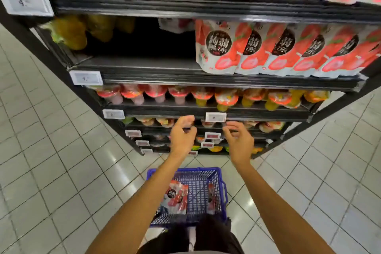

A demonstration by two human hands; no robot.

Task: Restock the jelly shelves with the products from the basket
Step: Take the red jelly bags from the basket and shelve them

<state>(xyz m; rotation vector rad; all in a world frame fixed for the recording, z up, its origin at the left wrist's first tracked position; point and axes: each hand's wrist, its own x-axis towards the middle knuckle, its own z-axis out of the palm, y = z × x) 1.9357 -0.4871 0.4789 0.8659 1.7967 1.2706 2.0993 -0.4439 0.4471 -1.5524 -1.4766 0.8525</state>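
Head view, looking down a black metal shelving unit in a shop aisle. Near the centre, the person's left hand [182, 136] and right hand [239, 140] hover side by side in front of the lower shelves. The fingers are loosely curled and each hand holds nothing.

At 6 o'clock, between the forearms, a blue plastic mesh basket [198, 187] sits on the pale tiled floor [51, 150]. A red-and-white strawberry jelly pouch [177, 198] lies at its 9 o'clock side, and a second pouch [211, 198] shows, partly hidden, at its 3 o'clock wall.

At 2 o'clock, a row of matching red-and-white pouches [268, 47] stands upright on the second shelf. Towards 10 o'clock, that dark shelf board [134, 64] is bare at the front.

Restocking looks well along, but at least two pouches are left to shelve and the gap is not yet filled.
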